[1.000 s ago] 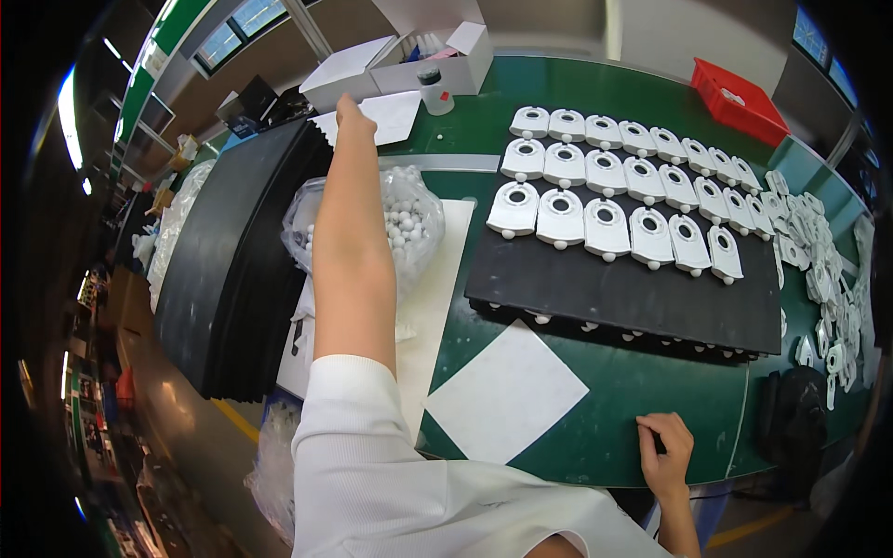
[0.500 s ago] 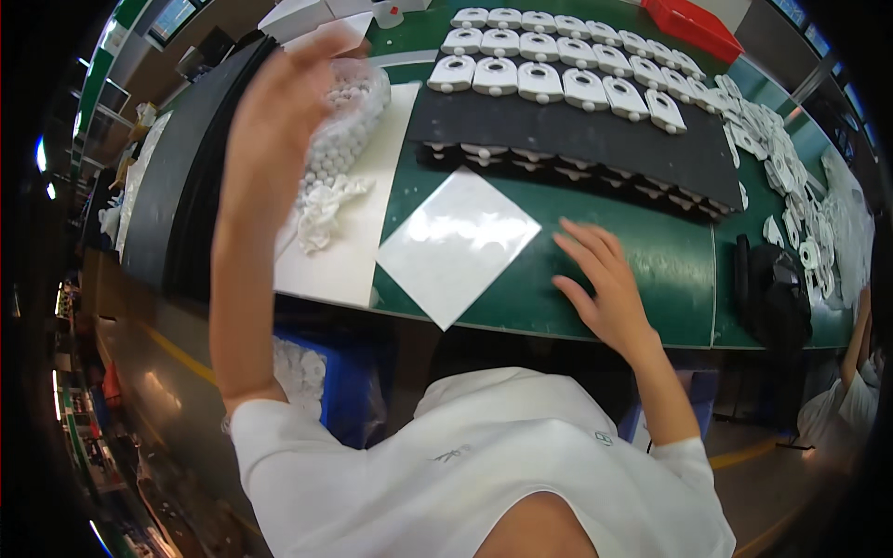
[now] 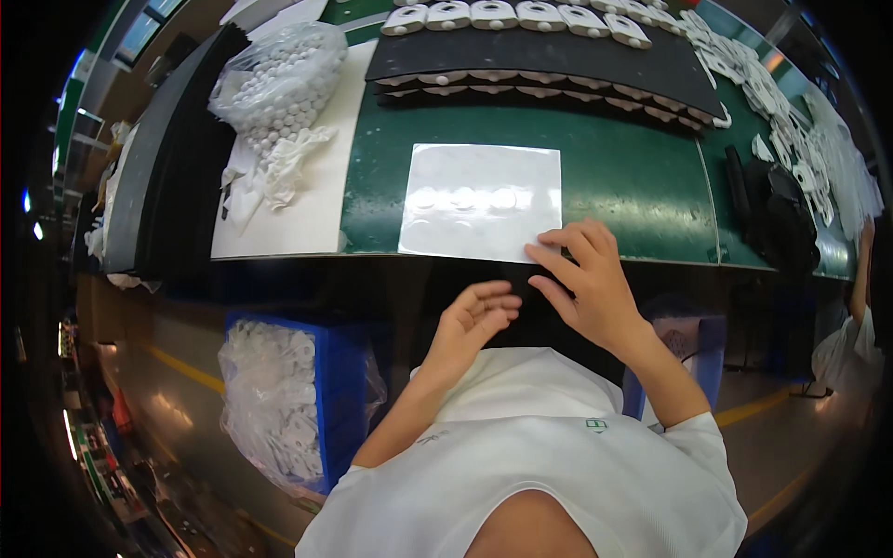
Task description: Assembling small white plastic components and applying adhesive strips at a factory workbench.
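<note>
A glossy white sheet (image 3: 484, 177) lies flat on the green table, its near side close to the table's front edge. My right hand (image 3: 595, 293) is at the sheet's near right corner; its fingers are spread, and the index fingertip is on or just over that corner. My left hand (image 3: 470, 325) hovers in front of the table edge, above my lap. Its fingers are loosely bent and apart from the thumb, with nothing seen in them. Beyond the sheet, white rounded parts (image 3: 493, 15) with dark holes stand in rows on a stacked black board (image 3: 539, 58).
At left, a clear bag of small white balls (image 3: 288, 79) and crumpled white tissue (image 3: 293, 167) rest on a white board (image 3: 326, 209). A blue bin (image 3: 326, 400) with bagged white parts stands below. More white parts (image 3: 791, 139) and a black bag (image 3: 777, 209) are at right.
The sheet has turned from a diamond position to lie roughly square with the table edge. My left hand has come down from beside the ball bag to my lap; my right reached the sheet's corner.
</note>
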The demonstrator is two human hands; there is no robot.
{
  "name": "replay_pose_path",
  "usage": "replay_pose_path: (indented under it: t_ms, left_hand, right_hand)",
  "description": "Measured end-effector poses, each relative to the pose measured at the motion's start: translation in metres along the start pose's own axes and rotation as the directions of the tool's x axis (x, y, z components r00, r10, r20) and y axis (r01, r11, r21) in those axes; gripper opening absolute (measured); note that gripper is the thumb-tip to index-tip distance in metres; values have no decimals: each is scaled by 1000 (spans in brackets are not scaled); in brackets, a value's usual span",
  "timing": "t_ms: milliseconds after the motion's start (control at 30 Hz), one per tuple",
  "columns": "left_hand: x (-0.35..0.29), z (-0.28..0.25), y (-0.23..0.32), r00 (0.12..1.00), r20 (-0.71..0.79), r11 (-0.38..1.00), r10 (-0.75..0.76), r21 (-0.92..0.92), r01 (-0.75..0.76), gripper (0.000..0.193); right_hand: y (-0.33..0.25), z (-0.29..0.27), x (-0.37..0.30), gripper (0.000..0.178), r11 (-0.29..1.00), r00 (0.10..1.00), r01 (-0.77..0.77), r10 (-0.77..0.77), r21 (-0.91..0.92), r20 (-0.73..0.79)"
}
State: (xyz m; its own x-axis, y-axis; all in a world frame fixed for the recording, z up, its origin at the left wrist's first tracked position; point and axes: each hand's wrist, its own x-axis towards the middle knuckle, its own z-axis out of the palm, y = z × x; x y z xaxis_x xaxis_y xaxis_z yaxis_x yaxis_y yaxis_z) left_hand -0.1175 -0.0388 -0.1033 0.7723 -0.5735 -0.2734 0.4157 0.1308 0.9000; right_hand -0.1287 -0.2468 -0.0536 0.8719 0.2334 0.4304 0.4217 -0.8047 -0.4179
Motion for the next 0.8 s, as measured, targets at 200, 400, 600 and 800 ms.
replay_pose_path:
  t_ms: [200, 400, 600, 800]
  left_hand:
    - [15, 34, -5, 985, -163, 922, 63, -369, -120, 28]
    - [21, 44, 1, 967, -253, 870, 9, -475, -133, 30]
    - [15, 43, 3, 952, -305, 928, 12, -350, -124, 22]
    - [6, 34, 7, 985, -174, 963, -3, -267, -44, 28]
  right_hand:
    - [-2, 1, -18, 36, 976, 988, -51, 80, 212, -131]
    - [-9, -2, -15, 32, 991, 989, -129, 131, 36, -61]
    - [-13, -5, -17, 22, 995, 991, -100, 98, -10, -92]
    - [-12, -13, 14, 24, 997, 998, 67, -68, 23, 19]
